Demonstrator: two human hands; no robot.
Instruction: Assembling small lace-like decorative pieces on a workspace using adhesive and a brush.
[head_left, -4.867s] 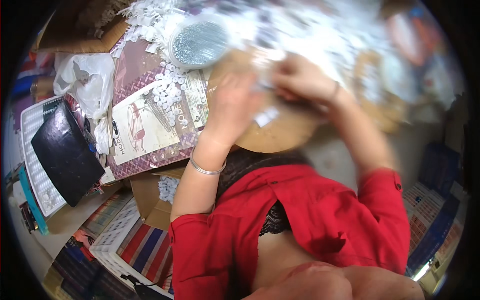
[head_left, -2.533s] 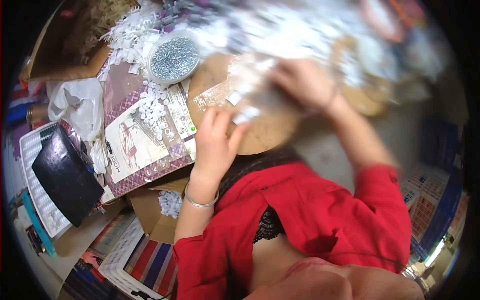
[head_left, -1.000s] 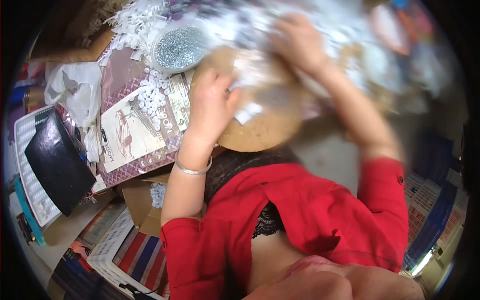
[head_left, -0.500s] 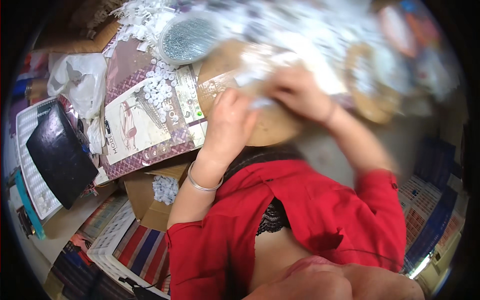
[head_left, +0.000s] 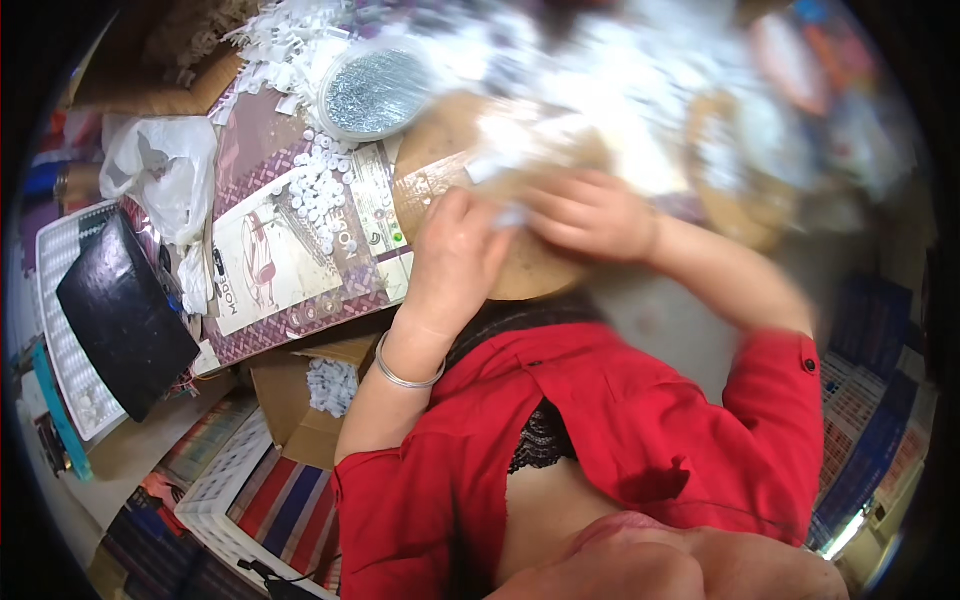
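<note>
My left hand [head_left: 455,255] is closed over a brown round board, its fingertips pinching a small white plastic piece [head_left: 511,215]. From the right, my right hand [head_left: 595,215] meets it, fingers pressed together at the piece and slightly smeared by motion. Whether those fingers hold a further small part cannot be made out. Beneath both hands lies the brown round board [head_left: 545,265], with blurred white pieces [head_left: 525,135] on its far side. Left of the board, several small white round parts [head_left: 320,185] lie on a printed cardboard sheet [head_left: 235,320].
A clear round tub [head_left: 375,92] of small shiny metal parts stands behind the board. White strip-like pieces [head_left: 285,50] heap up at the back left. At left are a plastic bag [head_left: 160,170] and a white basket [head_left: 65,330] with a black panel [head_left: 125,310]. A carton [head_left: 290,400] sits below the table edge.
My right hand has come down and its fingers have straightened toward the left fingertips. The small white piece now shows between the hands. My left hand has barely shifted.
</note>
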